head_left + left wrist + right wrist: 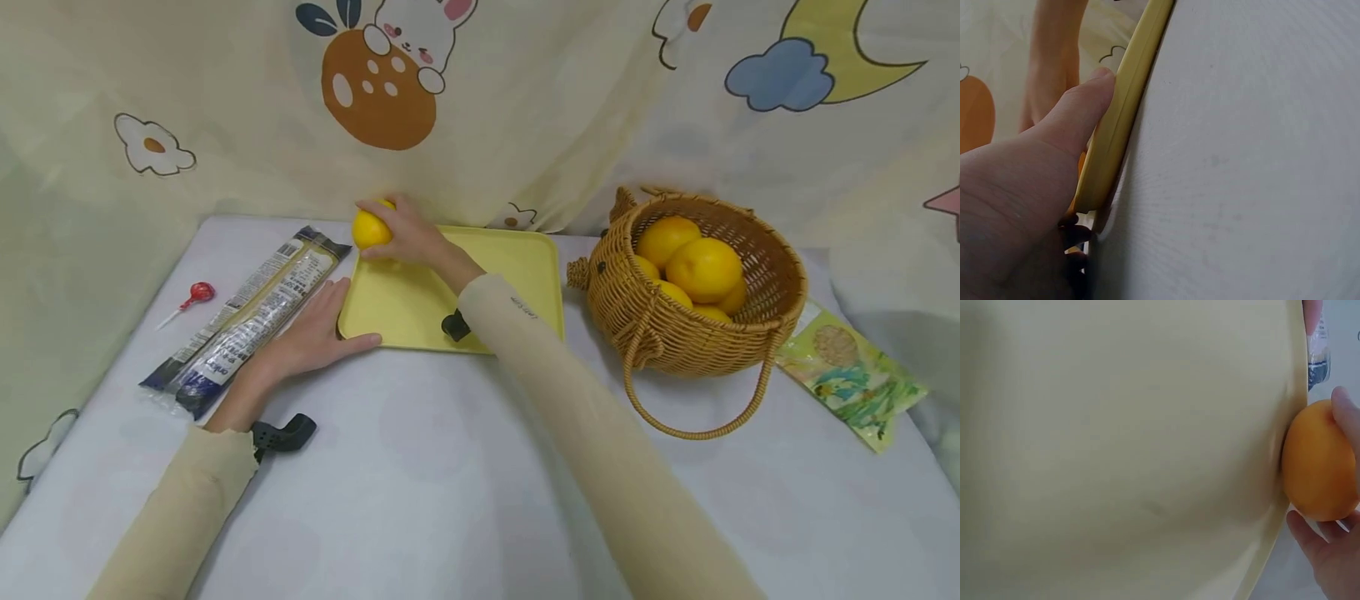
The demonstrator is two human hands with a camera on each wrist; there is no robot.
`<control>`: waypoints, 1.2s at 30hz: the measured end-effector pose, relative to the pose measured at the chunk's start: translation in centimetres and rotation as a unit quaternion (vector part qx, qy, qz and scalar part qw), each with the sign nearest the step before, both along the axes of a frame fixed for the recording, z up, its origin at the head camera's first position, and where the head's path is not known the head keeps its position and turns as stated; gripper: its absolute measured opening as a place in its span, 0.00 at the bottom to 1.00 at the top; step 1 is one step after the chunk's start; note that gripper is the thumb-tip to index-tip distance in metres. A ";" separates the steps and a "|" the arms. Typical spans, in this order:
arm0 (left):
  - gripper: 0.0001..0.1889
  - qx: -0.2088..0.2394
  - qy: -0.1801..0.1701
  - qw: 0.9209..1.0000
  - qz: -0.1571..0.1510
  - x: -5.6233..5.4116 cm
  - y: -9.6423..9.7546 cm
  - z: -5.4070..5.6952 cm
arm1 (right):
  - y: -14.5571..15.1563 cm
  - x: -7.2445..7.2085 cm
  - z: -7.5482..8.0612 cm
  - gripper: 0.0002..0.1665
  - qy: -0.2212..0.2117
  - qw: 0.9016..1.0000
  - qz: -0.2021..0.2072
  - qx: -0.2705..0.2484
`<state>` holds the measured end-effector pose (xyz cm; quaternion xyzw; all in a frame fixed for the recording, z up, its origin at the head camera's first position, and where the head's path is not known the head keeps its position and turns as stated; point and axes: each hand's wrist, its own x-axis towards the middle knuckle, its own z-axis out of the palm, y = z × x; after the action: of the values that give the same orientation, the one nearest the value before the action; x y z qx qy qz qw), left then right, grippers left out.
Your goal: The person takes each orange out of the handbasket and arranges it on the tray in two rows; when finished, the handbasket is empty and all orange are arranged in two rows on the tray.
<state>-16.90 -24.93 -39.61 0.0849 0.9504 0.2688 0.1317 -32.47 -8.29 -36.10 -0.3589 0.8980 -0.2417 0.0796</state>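
A yellow lemon (371,229) is in the grip of my right hand (411,235), over the far left corner of the yellow tray (517,258). In the right wrist view the lemon (1319,461) looks more orange and sits against the tray's rim, with thumb and fingers on opposite sides of it. My left hand (309,333) lies at the tray's near left corner, fingers stretched along the side. Its thumb (1085,103) presses on the tray's front edge in the left wrist view. Part of the tray is hidden under my right forearm.
A wicker basket (693,367) with several lemons stands right of the tray, its handle hanging forward. Beside it lies a green packet (855,375). Long plastic packages (255,312) lie left of my left hand, and a red lollipop (201,292) beyond them. Patterned cloth hangs behind.
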 end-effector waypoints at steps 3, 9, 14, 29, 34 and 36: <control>0.59 0.000 0.007 1.000 0.001 -0.1 0.0 0.0 | -0.1 0.1 0.4 0.45 0.026 1.000 0.009 0.012; 0.59 0.008 0.014 1.000 -0.002 -0.4 0.2 0.0 | -0.1 0.1 1.0 0.42 0.047 0.997 -0.004 0.057; 0.58 0.007 0.018 1.000 -0.002 -0.4 0.3 0.0 | -0.2 0.0 1.2 0.43 0.056 0.995 -0.017 0.085; 0.54 0.009 0.050 0.999 -0.012 -0.7 -0.1 0.0 | 2.7 3.8 6.1 0.41 0.129 0.990 0.056 -0.006; 0.57 0.005 0.027 1.000 -0.009 -0.6 -0.2 -0.1 | 8.4 10.9 8.6 0.28 0.209 0.974 0.078 -0.038; 0.59 0.003 0.013 1.000 -0.007 -0.5 -0.2 -0.1 | 11.2 13.0 8.8 0.25 0.215 0.973 0.075 -0.050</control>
<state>-17.43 -25.12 -39.72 0.0950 0.9507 0.2694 0.1206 -19.46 2.93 -27.31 -0.4721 0.8516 -0.1967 -0.1151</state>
